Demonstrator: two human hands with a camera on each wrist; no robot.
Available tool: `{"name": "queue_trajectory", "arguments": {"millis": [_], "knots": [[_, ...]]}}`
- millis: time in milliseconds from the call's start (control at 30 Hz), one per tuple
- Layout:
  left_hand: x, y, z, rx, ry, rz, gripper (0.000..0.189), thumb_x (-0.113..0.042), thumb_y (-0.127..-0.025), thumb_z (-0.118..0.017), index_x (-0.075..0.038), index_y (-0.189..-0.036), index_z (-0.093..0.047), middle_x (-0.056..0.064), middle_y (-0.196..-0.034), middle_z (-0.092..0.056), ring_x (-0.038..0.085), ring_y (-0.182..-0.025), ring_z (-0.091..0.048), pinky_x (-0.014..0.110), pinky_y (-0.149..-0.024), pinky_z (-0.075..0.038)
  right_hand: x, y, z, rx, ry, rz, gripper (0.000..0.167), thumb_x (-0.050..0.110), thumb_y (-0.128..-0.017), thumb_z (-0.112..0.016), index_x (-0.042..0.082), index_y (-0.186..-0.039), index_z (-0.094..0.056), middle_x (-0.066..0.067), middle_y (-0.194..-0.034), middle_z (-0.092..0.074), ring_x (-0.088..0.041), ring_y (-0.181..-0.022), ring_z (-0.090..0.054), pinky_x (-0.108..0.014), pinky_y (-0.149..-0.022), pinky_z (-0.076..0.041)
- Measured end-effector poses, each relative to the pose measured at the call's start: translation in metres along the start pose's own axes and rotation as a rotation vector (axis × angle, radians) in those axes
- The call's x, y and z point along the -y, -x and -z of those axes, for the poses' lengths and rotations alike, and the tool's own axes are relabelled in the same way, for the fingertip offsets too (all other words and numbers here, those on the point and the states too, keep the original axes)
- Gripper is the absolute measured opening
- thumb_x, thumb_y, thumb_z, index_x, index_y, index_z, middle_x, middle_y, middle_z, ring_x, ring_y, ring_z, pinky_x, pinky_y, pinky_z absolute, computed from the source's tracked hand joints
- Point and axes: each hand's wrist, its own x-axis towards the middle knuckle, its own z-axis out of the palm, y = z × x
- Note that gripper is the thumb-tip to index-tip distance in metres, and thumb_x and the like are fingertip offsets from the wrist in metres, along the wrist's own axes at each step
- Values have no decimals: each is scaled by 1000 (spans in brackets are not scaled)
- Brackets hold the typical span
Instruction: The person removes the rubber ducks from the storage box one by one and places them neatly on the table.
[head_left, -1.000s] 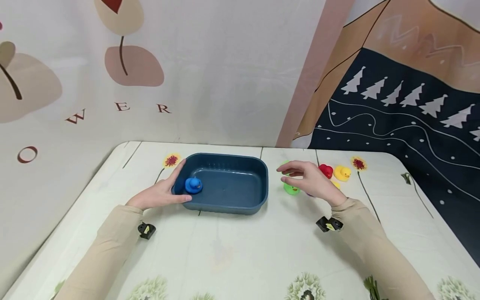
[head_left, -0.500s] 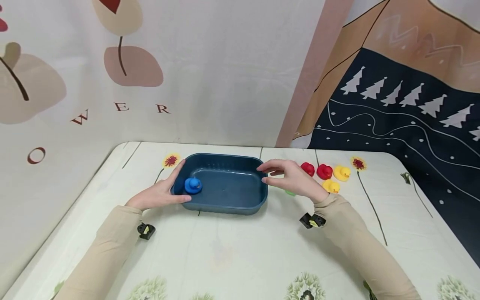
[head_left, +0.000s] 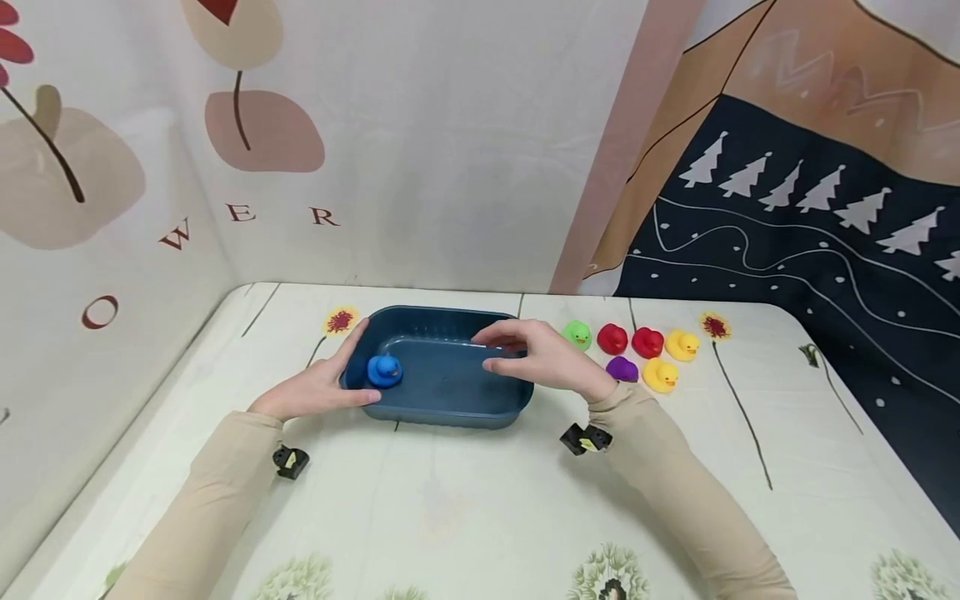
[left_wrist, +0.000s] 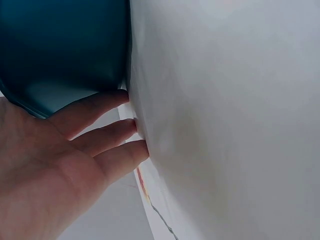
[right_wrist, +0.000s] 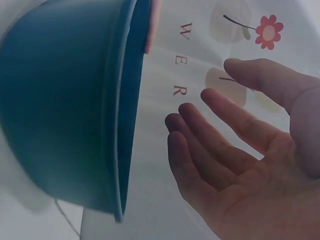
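A dark blue plastic basin (head_left: 450, 408) sits on the table. At its left end lies a blue rubber duck (head_left: 384, 372). My left hand (head_left: 318, 387) spans the basin's left end with extended fingers, the thumb by the near rim and the index finger by the far corner. In the left wrist view, the fingers (left_wrist: 97, 110) look fairly straight beside the basin wall. Over the basin's right end hovers my right hand (head_left: 543, 358). The right wrist view shows its fingers (right_wrist: 220, 107) loosely bent, apart from the basin and holding nothing.
Right of the basin are a green duck (head_left: 577, 335), two red ducks (head_left: 612, 338), two yellow ducks (head_left: 661, 375) and a purple duck (head_left: 622, 369). A flower-patterned cloth (head_left: 465, 500) covers the table. Printed curtains (head_left: 450, 167) hang behind it.
My right hand has moved left from above the ducks to over the basin's right end, uncovering the green and purple ducks. The left hand, basin and blue duck stay put.
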Motion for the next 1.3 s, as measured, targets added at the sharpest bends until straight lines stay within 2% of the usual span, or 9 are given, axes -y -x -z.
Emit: {"name": "queue_trajectory", "arguments": {"millis": [167,367,667,933,1300], "knots": [[0,0,0,0,-1,1,107,-44,-88,-68,-25,-155,13,33,-153,-10,55,-124,-40,67,-97,-32,7,-6,-4,42,12,18,33,12,-90,-68,3,-121,-64,-7,-119,-63,-18,-106,-58,-37,-95,-47],[-1,1,1,3,-1,3,107,-44,-88,-68,-25,-154,13,36,-151,-14,54,-121,-43,67,-96,-33,19,-17,-4,104,55,42,33,15,-92,-66,4,-123,-64,-5,-121,-63,-17,-108,-57,-34,-97,-45],[-3,3,1,13,21,6,107,-42,-88,-68,-25,-154,14,33,-153,-10,56,-128,-33,70,-97,-29,30,-43,-6,209,35,110,31,15,-94,-64,4,-123,-64,-3,-121,-63,-12,-108,-58,-31,-96,-46],[-2,2,2,10,13,9,106,-43,-89,-68,-26,-154,14,33,-152,-17,54,-127,-37,69,-98,-30,30,-70,-17,286,2,101,29,12,-94,-64,3,-122,-64,-4,-116,-64,-11,-102,-59,-22,-91,-46],[-3,0,1,20,26,17,106,-37,-90,-68,-22,-154,15,33,-152,-18,53,-126,-39,68,-97,-31,29,-95,-25,325,8,76,28,9,-95,-61,1,-123,-62,-5,-107,-66,-11,-95,-61,-20,-86,-49]]}}
